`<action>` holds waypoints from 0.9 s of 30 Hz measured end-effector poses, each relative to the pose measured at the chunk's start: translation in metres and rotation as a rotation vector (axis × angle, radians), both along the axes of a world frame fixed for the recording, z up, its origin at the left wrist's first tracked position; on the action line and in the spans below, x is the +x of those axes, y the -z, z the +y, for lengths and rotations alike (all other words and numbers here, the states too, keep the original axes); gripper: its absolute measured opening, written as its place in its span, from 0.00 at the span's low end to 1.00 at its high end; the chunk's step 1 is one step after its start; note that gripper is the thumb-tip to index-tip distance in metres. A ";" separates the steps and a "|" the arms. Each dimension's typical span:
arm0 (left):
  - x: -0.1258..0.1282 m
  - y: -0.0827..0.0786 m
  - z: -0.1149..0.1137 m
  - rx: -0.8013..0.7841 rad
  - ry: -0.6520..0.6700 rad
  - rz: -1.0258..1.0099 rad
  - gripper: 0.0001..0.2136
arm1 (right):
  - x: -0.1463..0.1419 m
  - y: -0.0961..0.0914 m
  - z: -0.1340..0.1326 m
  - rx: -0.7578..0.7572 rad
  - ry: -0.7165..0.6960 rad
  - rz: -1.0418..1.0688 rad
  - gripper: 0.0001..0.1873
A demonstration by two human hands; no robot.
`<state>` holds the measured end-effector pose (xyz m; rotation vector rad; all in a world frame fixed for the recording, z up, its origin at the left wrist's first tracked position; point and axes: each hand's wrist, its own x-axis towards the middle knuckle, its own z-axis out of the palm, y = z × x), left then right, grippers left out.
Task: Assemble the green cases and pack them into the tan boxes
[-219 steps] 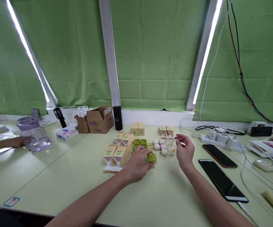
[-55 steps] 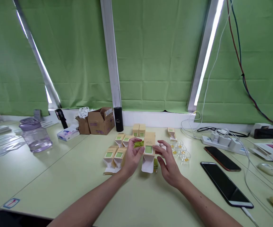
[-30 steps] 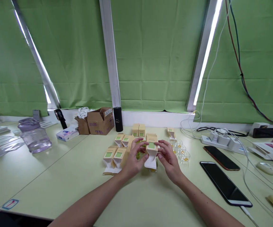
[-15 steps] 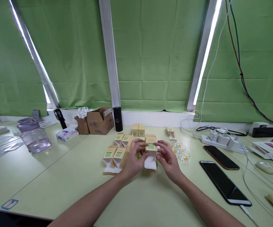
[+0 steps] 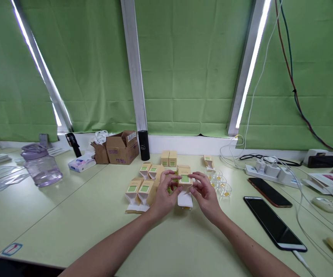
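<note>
My left hand [image 5: 164, 194] and my right hand [image 5: 204, 192] both pinch a small tan carton [image 5: 184, 179] with a green label, held just above the table. Its white flap [image 5: 185, 200] hangs open toward me. Something green shows between my left fingers behind the carton; I cannot tell what it is. Several similar open cartons [image 5: 139, 190] lie to the left of my left hand. A row of small clear cups with yellow bits [image 5: 220, 184] sits to the right of my right hand.
Two closed cartons [image 5: 168, 157] and a black cylinder [image 5: 144, 145] stand at the back. A brown cardboard box [image 5: 122, 147], tissue pack [image 5: 81, 163] and purple jug [image 5: 41, 164] are to the left. Two phones [image 5: 273, 221], a power strip [image 5: 270, 172] and cables lie to the right.
Both hands took up a tan carton and brought it over the green item. In the last second the carton sank lower and its flap folded in closer.
</note>
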<state>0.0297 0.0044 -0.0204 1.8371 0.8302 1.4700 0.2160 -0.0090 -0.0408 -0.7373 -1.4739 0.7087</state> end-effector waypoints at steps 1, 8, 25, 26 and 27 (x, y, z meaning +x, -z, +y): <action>0.000 0.000 0.000 0.000 0.000 -0.002 0.11 | -0.001 0.000 0.000 -0.001 0.014 -0.006 0.16; 0.002 0.001 0.000 0.015 -0.013 -0.010 0.11 | -0.003 0.004 0.001 0.025 0.085 -0.063 0.16; -0.009 -0.001 -0.005 0.064 0.176 0.200 0.40 | 0.002 0.003 0.005 0.021 0.090 0.021 0.17; -0.009 0.000 -0.004 0.058 0.196 0.206 0.43 | 0.003 0.004 0.006 0.026 0.097 0.021 0.17; -0.009 0.000 -0.003 0.051 0.215 0.208 0.46 | 0.003 0.004 0.007 0.031 0.103 0.020 0.17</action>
